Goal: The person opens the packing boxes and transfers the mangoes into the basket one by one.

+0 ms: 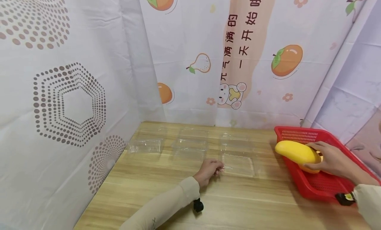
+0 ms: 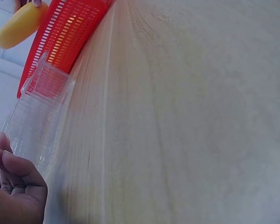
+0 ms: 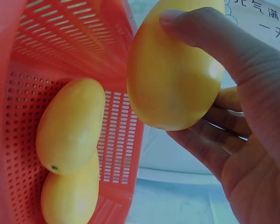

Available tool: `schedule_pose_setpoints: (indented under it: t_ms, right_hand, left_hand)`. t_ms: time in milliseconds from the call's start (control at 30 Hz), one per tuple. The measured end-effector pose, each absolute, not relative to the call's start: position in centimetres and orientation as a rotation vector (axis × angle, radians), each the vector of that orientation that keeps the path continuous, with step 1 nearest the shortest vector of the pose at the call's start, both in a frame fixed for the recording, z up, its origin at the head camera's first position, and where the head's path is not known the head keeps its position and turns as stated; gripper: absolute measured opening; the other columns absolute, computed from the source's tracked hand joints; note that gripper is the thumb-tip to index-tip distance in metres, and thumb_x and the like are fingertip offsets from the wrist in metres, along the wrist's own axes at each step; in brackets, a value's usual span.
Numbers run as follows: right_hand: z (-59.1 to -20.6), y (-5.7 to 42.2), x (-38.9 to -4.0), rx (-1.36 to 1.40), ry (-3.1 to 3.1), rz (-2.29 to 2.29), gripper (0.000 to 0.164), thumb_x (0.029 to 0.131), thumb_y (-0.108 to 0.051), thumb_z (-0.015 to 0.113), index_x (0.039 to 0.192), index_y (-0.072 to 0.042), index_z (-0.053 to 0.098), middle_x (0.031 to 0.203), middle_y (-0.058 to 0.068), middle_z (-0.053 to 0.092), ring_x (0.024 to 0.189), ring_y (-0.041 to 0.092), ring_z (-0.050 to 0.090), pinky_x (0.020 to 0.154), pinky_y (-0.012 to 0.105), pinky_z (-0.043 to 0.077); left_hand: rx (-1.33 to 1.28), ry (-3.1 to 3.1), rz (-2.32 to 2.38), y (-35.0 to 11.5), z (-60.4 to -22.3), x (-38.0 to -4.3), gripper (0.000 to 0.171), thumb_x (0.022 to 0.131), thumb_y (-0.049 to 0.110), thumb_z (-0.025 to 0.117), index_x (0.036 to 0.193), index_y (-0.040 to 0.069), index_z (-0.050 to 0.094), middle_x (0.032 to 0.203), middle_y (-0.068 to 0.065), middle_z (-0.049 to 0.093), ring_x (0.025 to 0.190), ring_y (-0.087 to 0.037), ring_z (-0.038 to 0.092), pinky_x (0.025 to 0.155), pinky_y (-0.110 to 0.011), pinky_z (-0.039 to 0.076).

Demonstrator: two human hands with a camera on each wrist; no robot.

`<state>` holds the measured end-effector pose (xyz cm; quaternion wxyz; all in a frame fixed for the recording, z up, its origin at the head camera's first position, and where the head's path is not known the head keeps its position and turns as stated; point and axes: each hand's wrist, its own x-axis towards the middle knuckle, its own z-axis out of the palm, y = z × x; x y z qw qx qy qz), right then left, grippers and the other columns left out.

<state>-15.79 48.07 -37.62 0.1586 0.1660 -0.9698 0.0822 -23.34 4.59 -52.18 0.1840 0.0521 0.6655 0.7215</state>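
My right hand (image 1: 331,159) grips a smooth yellow mango (image 1: 293,150) above the red plastic basket (image 1: 309,190), thumb on one side and fingers round the other. Two more mangoes (image 3: 72,126) lie in the basket in the right wrist view. My left hand (image 1: 209,170), fingers loosely curled, is by the left edge of the rightmost clear plastic box (image 1: 238,165); whether it touches the box I cannot tell. In the left wrist view, that box (image 2: 39,112) stands between the left hand and the basket.
Two other clear plastic boxes, one in the middle (image 1: 190,145) and one at the left (image 1: 146,145), stand in a row across the back of the wooden table (image 1: 244,203). A printed curtain (image 1: 190,35) hangs behind; a white sheet (image 1: 65,101) hangs along the left.
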Motion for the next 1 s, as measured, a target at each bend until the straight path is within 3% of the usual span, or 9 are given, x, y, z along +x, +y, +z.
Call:
schedule_pose_setpoints:
  t_ms: [167, 333, 433, 567, 667, 867, 1000]
  right_hand:
    - [-38.0, 49.0, -15.5, 0.432, -2.791, 0.206, 0.076, 0.061, -0.039, 0.1, 0.117, 0.003, 0.069, 0.102, 0.018, 0.066, 0.085, 0.029, 0.059, 0.068, 0.047, 0.055]
    - [-38.5, 49.9, -15.4, 0.424, -2.772, 0.183, 0.073, 0.059, -0.037, 0.101, 0.113, 0.002, 0.071, 0.097, 0.014, 0.065, 0.08, 0.025, 0.057, 0.063, 0.035, 0.054]
    - [-38.6, 50.5, -15.2, 0.402, -2.782, 0.193, 0.073, 0.059, -0.036, 0.101, 0.113, 0.003, 0.07, 0.098, 0.02, 0.065, 0.079, 0.028, 0.059, 0.067, 0.045, 0.058]
    - [-38.6, 51.1, -15.0, 0.353, -2.827, 0.196, 0.075, 0.063, -0.036, 0.099, 0.115, 0.007, 0.068, 0.102, 0.027, 0.064, 0.081, 0.034, 0.059, 0.071, 0.063, 0.055]
    - [-38.5, 51.4, -14.8, 0.333, -2.845, 0.185, 0.075, 0.064, -0.037, 0.099, 0.115, 0.008, 0.067, 0.101, 0.027, 0.065, 0.081, 0.033, 0.059, 0.07, 0.061, 0.054]
    - [-38.6, 52.2, -14.3, 0.247, -2.927, 0.235, 0.083, 0.067, -0.039, 0.097, 0.118, 0.016, 0.062, 0.11, 0.042, 0.058, 0.087, 0.046, 0.058, 0.073, 0.07, 0.053]
    - [-38.9, 52.8, -14.0, 0.199, -2.945, 0.214, 0.088, 0.066, -0.04, 0.097, 0.118, 0.019, 0.06, 0.11, 0.044, 0.055, 0.084, 0.046, 0.056, 0.071, 0.069, 0.055]
  left_hand:
    - [0.14, 1.865, 2.034, 4.7, -52.4, -23.4, 0.015, 0.095, 0.01, 0.067, 0.1, -0.002, 0.076, 0.082, -0.006, 0.071, 0.063, -0.006, 0.056, 0.059, -0.02, 0.044]
    - [0.139, 1.872, 2.04, 4.7, -52.5, -23.4, 0.016, 0.094, 0.009, 0.067, 0.101, -0.003, 0.076, 0.079, -0.005, 0.07, 0.061, -0.006, 0.054, 0.057, -0.019, 0.043]
    - [0.13, 1.875, 2.04, 4.7, -52.5, -23.4, 0.016, 0.094, 0.008, 0.067, 0.101, -0.003, 0.076, 0.078, -0.004, 0.07, 0.061, -0.005, 0.054, 0.057, -0.019, 0.043]
    - [0.125, 1.88, 2.039, 4.7, -52.2, -23.3, 0.015, 0.093, 0.008, 0.068, 0.101, -0.002, 0.076, 0.078, -0.004, 0.07, 0.062, -0.006, 0.054, 0.057, -0.019, 0.043]
    - [0.126, 1.885, 2.041, 4.7, -52.0, -23.3, 0.015, 0.093, 0.008, 0.068, 0.1, -0.001, 0.077, 0.077, -0.004, 0.07, 0.061, -0.006, 0.054, 0.056, -0.019, 0.042]
    - [0.124, 1.879, 2.047, 4.8, -52.0, -23.4, 0.016, 0.093, 0.008, 0.068, 0.101, -0.003, 0.076, 0.077, -0.003, 0.069, 0.062, -0.006, 0.054, 0.056, -0.018, 0.042]
    - [0.129, 1.871, 2.046, 4.7, -52.2, -23.5, 0.016, 0.093, 0.008, 0.067, 0.102, -0.002, 0.076, 0.078, -0.004, 0.07, 0.062, -0.006, 0.054, 0.056, -0.019, 0.042]
